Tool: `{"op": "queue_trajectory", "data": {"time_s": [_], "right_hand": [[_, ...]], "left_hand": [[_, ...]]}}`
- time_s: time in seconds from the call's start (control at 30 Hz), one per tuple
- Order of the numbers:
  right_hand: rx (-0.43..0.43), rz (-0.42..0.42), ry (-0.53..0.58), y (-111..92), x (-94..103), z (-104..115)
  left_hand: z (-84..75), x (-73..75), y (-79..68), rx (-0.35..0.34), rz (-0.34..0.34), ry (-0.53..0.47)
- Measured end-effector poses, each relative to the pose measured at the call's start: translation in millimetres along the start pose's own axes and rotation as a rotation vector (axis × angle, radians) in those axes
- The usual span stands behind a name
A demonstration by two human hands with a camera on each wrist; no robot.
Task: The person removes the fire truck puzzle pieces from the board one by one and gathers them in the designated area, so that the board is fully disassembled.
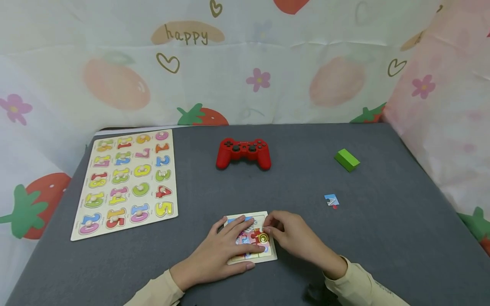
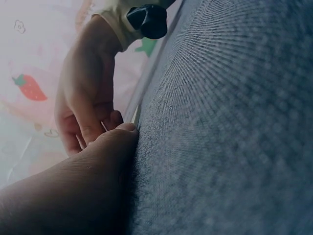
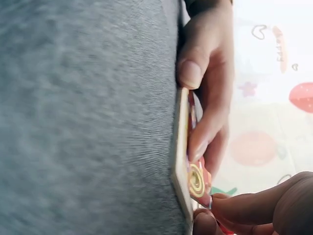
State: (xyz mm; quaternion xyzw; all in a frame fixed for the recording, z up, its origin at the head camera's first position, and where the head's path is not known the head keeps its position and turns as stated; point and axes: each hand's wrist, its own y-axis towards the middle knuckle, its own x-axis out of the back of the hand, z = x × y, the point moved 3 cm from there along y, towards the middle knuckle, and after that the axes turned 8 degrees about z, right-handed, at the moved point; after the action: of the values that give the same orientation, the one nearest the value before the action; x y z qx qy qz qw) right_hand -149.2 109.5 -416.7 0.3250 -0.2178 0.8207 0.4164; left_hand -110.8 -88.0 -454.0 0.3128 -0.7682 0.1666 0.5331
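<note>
The puzzle board (image 1: 272, 251), at six o'clock from the red controller (image 1: 243, 148), lies half hidden beneath the left hand (image 1: 219, 256), flat and outspread, while at its two o'clock edge the right hand (image 1: 294, 233) pinches a largely covered puzzle piece (image 3: 202, 198).

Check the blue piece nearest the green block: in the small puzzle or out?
Out. In the head view, the blue piece lies on the grey tabletop, apart from the small puzzle under the left hand.
</note>
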Motion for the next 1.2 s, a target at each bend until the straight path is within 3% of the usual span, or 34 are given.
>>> {"op": "queue_trajectory", "data": {"time_s": [0.7, 1.2], "right_hand": [[-0.052, 0.12, 0.142, 8.3, -1.7, -6.0], [-0.126, 0.116, 0.146, 11.3, 3.5, -2.2]], "left_hand": [[0.3, -3.4, -1.6, 0.009, 0.01, 0.001], [0.2, -0.4, 0.3, 0.019, 0.024, 0.006]]}}
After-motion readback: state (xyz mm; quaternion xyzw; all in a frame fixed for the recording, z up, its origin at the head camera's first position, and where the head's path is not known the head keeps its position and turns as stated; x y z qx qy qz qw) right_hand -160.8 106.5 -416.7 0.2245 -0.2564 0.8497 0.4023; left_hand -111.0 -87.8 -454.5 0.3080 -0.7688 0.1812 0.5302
